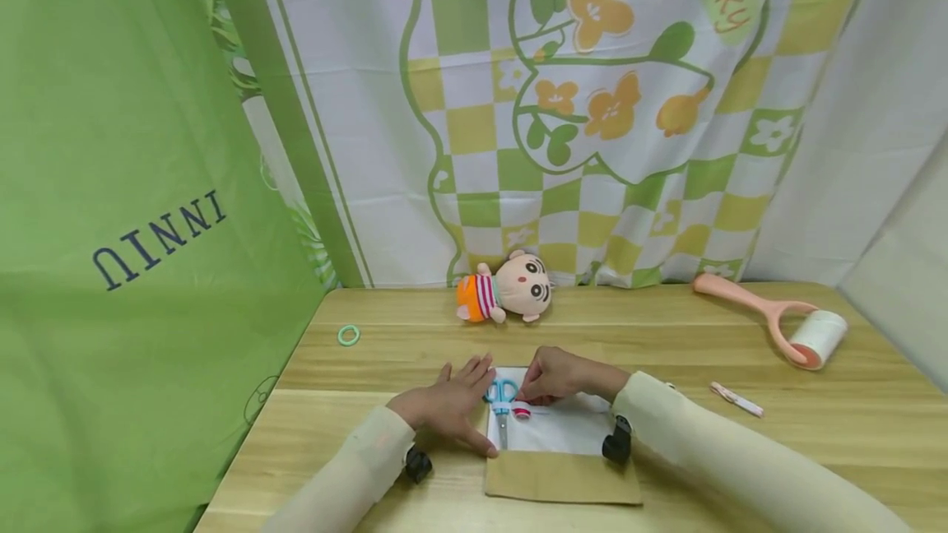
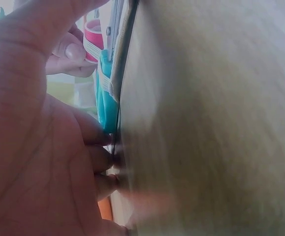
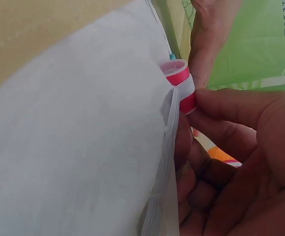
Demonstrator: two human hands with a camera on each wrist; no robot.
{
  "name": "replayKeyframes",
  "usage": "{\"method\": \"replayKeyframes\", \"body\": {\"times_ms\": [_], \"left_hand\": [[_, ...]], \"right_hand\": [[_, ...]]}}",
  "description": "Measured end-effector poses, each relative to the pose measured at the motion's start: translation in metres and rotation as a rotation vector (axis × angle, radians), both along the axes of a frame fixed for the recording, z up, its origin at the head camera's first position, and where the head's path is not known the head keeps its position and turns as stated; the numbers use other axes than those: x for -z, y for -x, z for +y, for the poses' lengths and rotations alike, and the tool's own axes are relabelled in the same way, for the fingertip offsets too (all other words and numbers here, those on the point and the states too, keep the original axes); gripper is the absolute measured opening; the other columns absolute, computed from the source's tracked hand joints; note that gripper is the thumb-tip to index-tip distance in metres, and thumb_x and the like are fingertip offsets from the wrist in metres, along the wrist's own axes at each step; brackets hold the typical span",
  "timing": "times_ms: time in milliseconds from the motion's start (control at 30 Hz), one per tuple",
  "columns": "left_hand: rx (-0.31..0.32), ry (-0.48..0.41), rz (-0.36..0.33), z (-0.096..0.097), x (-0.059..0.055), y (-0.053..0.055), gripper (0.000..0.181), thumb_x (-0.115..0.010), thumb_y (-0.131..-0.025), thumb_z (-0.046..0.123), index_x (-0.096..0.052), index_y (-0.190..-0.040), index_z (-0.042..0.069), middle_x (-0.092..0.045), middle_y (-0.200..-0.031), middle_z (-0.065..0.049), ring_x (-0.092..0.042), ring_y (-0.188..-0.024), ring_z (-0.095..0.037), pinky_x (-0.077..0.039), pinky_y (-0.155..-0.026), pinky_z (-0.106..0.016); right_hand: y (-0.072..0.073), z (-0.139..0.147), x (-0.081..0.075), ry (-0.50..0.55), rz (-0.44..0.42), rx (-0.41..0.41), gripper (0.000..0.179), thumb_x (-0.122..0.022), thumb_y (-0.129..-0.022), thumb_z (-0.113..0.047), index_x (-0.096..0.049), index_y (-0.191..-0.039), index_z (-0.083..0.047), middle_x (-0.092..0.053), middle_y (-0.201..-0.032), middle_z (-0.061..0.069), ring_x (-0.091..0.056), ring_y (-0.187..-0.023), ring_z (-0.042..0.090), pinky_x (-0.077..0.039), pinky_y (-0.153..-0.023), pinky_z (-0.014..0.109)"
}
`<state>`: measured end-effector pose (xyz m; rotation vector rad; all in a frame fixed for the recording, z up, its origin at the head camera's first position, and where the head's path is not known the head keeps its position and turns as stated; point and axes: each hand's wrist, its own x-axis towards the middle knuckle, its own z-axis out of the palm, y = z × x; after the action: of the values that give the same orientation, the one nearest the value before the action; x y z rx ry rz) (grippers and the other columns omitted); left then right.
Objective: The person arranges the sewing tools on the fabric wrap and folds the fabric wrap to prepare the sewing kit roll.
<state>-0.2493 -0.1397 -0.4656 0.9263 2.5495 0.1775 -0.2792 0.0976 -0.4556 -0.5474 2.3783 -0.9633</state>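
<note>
A flat tan case (image 1: 564, 479) with a white lining (image 3: 78, 128) lies spread on the table. Along its left side, blue-handled scissors (image 1: 501, 391) sit under a white elastic strap, blades toward me. Beside them a small red spool (image 3: 177, 78) stands with the elastic strap (image 3: 184, 87) across it. My right hand (image 1: 554, 373) pinches the spool between thumb and fingers, its other fingers curled beneath in the right wrist view. My left hand (image 1: 452, 403) rests with fingers spread at the case's left edge, fingertips near the scissor handles (image 2: 105, 105).
A plush doll (image 1: 511, 288) lies at the table's back edge, and a green ring (image 1: 348, 336) at the left. On the right are a pink-and-white pen-like item (image 1: 736, 400) and a lint roller (image 1: 818, 338). Patterned curtains (image 1: 474, 138) hang behind the wooden table (image 1: 400, 327).
</note>
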Motion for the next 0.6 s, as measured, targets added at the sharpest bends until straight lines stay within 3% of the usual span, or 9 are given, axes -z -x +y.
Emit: {"method": "replayKeyframes", "body": {"times_ms": [100, 200, 333, 433, 533, 600], "left_hand": [[-0.002, 0.002, -0.003, 0.001, 0.0, 0.001, 0.123, -0.07, -0.077, 0.072, -0.009, -0.162, 0.006, 0.006, -0.17, -0.012, 0.002, -0.159, -0.031, -0.005, -0.122, -0.067], [0.004, -0.009, -0.014, 0.002, -0.002, 0.002, 0.123, -0.071, -0.078, 0.071, -0.008, -0.162, 0.006, 0.007, -0.17, -0.012, 0.003, -0.159, -0.031, -0.003, -0.122, -0.067], [0.009, 0.001, 0.0, 0.003, -0.003, 0.003, 0.123, -0.071, -0.078, 0.07, -0.007, -0.162, 0.007, 0.007, -0.17, -0.012, 0.003, -0.159, -0.031, -0.004, -0.122, -0.067], [0.007, 0.015, 0.013, 0.003, -0.002, 0.004, 0.123, -0.071, -0.077, 0.071, -0.008, -0.162, 0.007, 0.007, -0.17, -0.012, 0.002, -0.159, -0.031, -0.006, -0.122, -0.067], [0.004, 0.008, 0.002, 0.002, 0.0, 0.002, 0.124, -0.071, -0.076, 0.071, -0.009, -0.162, 0.007, 0.007, -0.17, -0.013, 0.001, -0.159, -0.032, -0.006, -0.122, -0.068], [0.004, -0.001, -0.008, 0.002, 0.0, 0.002, 0.124, -0.072, -0.076, 0.071, -0.009, -0.162, 0.006, 0.006, -0.17, -0.013, 0.0, -0.158, -0.033, -0.006, -0.121, -0.068]], "right_hand": [[0.002, 0.012, -0.01, 0.006, 0.111, -0.044, 0.016, -0.068, -0.095, -0.019, -0.08, -0.09, -0.009, -0.067, -0.065, -0.002, -0.054, -0.056, 0.005, -0.042, -0.051, 0.019], [0.004, 0.041, -0.035, 0.007, 0.315, -0.073, 0.021, -0.062, -0.099, -0.022, -0.078, -0.1, -0.008, -0.072, -0.076, 0.004, -0.059, -0.06, 0.004, -0.048, -0.055, 0.022], [0.001, 0.096, -0.078, -0.041, 0.545, -0.022, 0.022, -0.06, -0.1, -0.019, -0.076, -0.104, -0.005, -0.072, -0.077, 0.002, -0.059, -0.06, 0.004, -0.048, -0.056, 0.022], [-0.009, 0.138, -0.101, -0.134, 0.625, 0.044, 0.023, -0.061, -0.1, -0.019, -0.075, -0.108, -0.003, -0.072, -0.078, -0.002, -0.055, -0.057, 0.003, -0.045, -0.055, 0.023], [-0.019, 0.175, -0.107, -0.22, 0.675, 0.101, 0.022, -0.062, -0.099, -0.02, -0.075, -0.108, -0.004, -0.072, -0.081, -0.003, -0.05, -0.055, 0.0, -0.043, -0.054, 0.023], [-0.025, 0.195, -0.101, -0.257, 0.714, 0.117, 0.018, -0.064, -0.098, -0.018, -0.076, -0.104, -0.006, -0.072, -0.082, -0.004, -0.05, -0.056, -0.003, -0.044, -0.055, 0.022]]}}
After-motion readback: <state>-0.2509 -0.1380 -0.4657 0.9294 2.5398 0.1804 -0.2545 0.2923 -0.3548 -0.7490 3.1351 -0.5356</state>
